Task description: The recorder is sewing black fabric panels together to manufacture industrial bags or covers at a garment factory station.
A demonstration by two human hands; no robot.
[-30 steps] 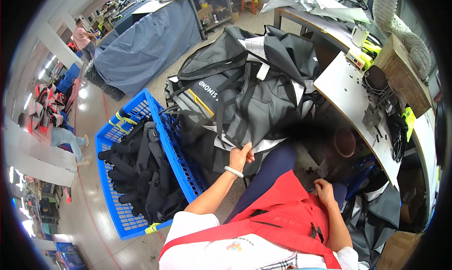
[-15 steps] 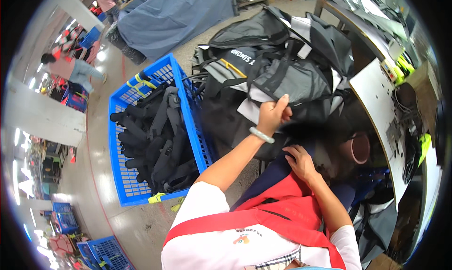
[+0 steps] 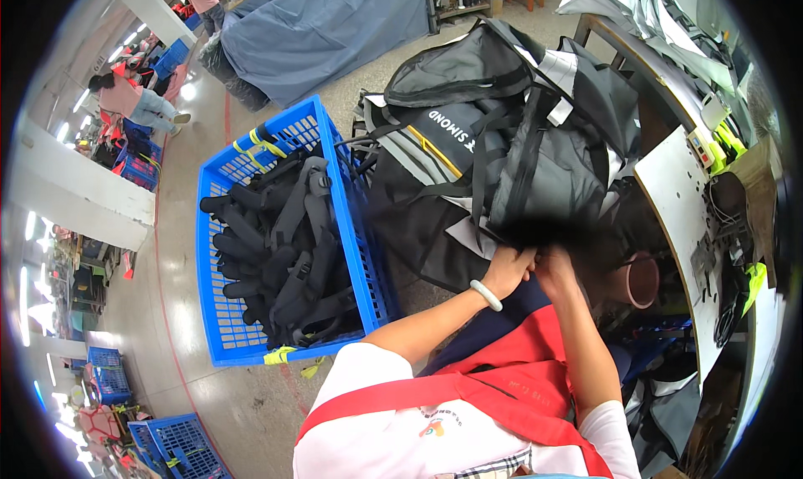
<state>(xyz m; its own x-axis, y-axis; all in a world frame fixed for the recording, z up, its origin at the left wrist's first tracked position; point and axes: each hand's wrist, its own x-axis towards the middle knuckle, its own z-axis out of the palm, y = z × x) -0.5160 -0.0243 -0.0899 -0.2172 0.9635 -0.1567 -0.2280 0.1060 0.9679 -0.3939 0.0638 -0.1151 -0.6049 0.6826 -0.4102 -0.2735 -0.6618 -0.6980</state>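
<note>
Fingers of both hands gripping black backpack piece (image 3: 535,170), long axis pointing away

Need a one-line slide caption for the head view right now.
Both hands, left hand and right hand, grip black fabric beside a blue crate of black straps.

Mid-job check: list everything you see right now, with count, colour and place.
black fabric piece: one, blurred, gripped by both hands
pile of bag parts: one heap, black and grey, ahead of the hands
blue crate: one, left of the pile, on the floor
black straps: many, inside that crate
pink cup: one, right of the hands
white worktable: one, far right
grey cover: one, top centre
bracelet: one, white, left wrist
left hand: on the fabric
right hand: on the fabric
</note>
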